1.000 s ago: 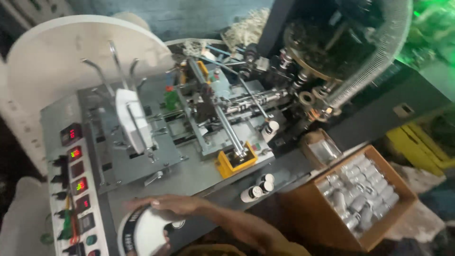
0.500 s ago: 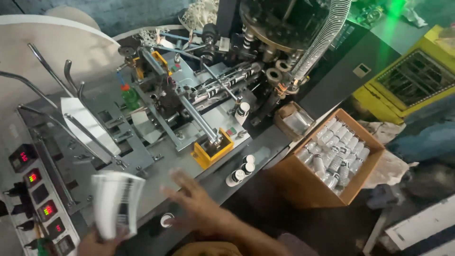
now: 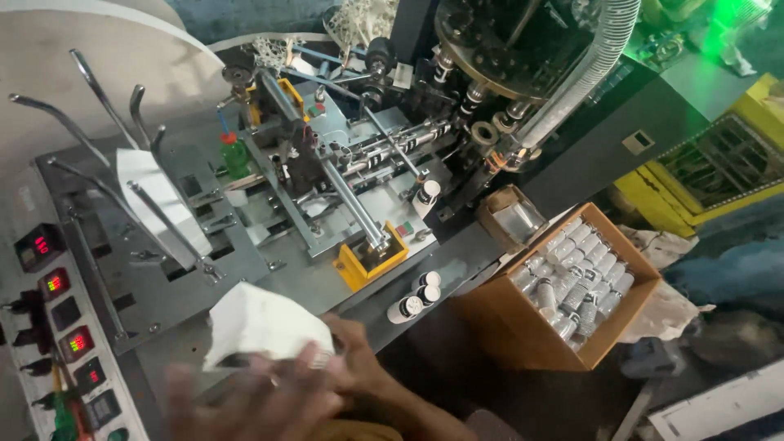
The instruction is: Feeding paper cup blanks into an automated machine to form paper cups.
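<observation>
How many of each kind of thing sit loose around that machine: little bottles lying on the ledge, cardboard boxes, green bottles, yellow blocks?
Small bottles on the ledge: 3
Cardboard boxes, one filled with bottles and a small one: 2
Green bottle with red cap: 1
Yellow block: 1
Total: 7

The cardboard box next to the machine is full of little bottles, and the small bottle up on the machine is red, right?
Not quite. The head view shows the small bottle up on the machine is green, with only a red cap. The cardboard box beside the machine is indeed full of little bottles.
</observation>
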